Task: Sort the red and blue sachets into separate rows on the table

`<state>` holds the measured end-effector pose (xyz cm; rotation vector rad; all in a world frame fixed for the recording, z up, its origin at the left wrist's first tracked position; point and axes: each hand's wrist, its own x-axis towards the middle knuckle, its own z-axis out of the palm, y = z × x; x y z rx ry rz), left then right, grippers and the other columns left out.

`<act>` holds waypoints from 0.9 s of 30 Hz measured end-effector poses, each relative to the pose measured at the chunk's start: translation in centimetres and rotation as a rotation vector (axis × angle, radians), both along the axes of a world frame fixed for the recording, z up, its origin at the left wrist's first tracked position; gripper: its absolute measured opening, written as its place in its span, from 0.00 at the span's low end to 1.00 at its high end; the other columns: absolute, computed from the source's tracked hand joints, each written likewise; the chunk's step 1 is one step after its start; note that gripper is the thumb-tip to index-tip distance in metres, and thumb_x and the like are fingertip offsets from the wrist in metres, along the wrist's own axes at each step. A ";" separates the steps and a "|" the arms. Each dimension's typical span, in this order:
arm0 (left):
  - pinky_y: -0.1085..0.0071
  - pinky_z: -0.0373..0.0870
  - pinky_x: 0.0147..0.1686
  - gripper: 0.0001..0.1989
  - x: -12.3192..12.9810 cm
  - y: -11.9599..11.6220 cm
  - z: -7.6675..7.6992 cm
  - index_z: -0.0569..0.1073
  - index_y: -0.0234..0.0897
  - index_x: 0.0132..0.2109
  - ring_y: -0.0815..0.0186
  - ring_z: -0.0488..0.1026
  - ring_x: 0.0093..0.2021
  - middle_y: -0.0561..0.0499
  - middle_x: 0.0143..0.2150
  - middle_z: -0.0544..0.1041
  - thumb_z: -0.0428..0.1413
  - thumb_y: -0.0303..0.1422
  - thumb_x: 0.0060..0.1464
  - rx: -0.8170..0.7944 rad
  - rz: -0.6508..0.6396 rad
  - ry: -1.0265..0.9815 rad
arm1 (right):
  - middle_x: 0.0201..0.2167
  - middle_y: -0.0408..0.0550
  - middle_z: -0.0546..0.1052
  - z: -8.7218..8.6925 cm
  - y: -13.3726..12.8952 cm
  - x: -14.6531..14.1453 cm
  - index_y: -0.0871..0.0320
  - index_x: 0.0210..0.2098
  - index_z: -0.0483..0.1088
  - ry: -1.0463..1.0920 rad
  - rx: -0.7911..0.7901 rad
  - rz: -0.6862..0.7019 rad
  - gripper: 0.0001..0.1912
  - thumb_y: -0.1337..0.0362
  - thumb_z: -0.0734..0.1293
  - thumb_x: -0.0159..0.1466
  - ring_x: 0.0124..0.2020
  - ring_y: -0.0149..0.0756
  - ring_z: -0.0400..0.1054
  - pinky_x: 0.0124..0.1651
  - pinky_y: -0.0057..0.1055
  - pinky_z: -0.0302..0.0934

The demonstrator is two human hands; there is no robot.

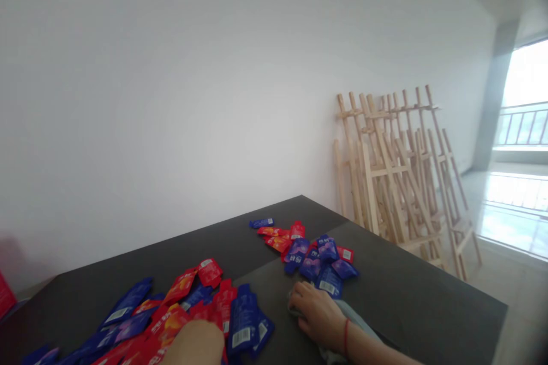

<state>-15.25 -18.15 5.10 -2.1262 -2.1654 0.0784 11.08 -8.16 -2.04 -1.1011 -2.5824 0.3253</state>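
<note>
My right hand, with a thin red band at its wrist, rests on the dark table with fingers curled over a grey-green cloth. Just beyond its fingertips lies a pile of blue sachets mixed with red ones. My left hand reaches in at the bottom edge as a rounded, blurred patch of skin; its fingers are hidden. Around it spreads a larger heap of red sachets and blue sachets, several of them overlapping. Whether it holds one of these cannot be made out.
The dark table has its far corner near a white wall. Several wooden easels lean against the wall past the table's right edge. A red object shows at the far left. A window is at the right.
</note>
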 end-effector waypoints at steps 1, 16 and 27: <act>0.58 0.69 0.44 0.07 1.1 0.9 0.7 0.79 0.42 0.30 0.52 0.78 0.41 0.44 0.35 0.81 0.56 0.31 0.46 -0.023 -0.026 0.005 | 0.47 0.50 0.72 0.0 -0.1 -0.2 0.53 0.41 0.71 -0.005 0.002 0.008 0.15 0.70 0.63 0.54 0.48 0.45 0.66 0.46 0.36 0.60; 0.56 0.70 0.51 0.13 14.5 24.2 -0.8 0.72 0.36 0.51 0.60 0.73 0.51 0.46 0.53 0.74 0.54 0.38 0.64 0.187 -0.046 -0.380 | 0.58 0.46 0.70 3.2 3.6 2.2 0.48 0.54 0.71 0.245 -0.159 0.154 0.20 0.60 0.66 0.62 0.53 0.41 0.68 0.55 0.32 0.61; 0.51 0.58 0.61 0.23 10.1 31.3 -4.0 0.66 0.38 0.62 0.51 0.53 0.69 0.40 0.69 0.59 0.44 0.30 0.62 0.189 0.219 -0.357 | 0.64 0.57 0.64 2.9 21.3 -3.3 0.56 0.56 0.69 0.064 -0.092 -0.404 0.21 0.63 0.61 0.64 0.62 0.54 0.57 0.58 0.54 0.53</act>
